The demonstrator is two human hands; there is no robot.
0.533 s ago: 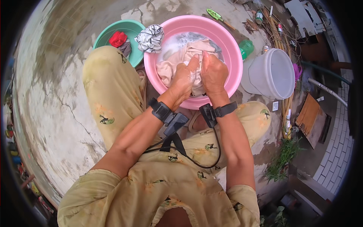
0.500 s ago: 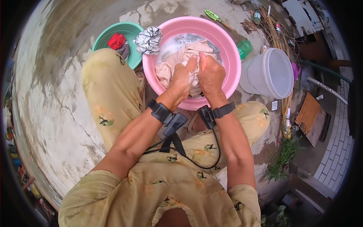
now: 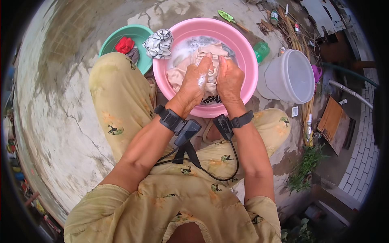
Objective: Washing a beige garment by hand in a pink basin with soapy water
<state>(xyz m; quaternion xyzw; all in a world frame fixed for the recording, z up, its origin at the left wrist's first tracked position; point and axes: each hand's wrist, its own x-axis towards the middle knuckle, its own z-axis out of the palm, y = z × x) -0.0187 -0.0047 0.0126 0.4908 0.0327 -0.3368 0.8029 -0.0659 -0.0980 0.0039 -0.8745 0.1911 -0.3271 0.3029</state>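
Observation:
Both my hands are over a pink basin [image 3: 247,81] of sudsy water, gripping a pale pink cloth garment [image 3: 178,76]. My left hand [image 3: 195,81] is closed on the wet fabric, with foam on its back near the thumb. Beside it, a little apart, my right hand [image 3: 230,80] is closed on the same garment, thumb pointing up. Under the hands a black patterned cloth [image 3: 210,99] shows at the near side, and grey cloth lies in the suds at the far side. The fingertips of both hands are hidden in the fabric.
A green basin [image 3: 111,38] with a red cloth [image 3: 125,45] stands at the left. A white cloth with dark lines [image 3: 158,43] rests between the basins. A whitish bucket [image 3: 279,77] and a green bottle [image 3: 261,51] are right; a green-headed brush [image 3: 227,16] lies beyond.
My hands have drawn slightly apart and the right one has shifted a little to the right. More of the black patterned cloth shows below them.

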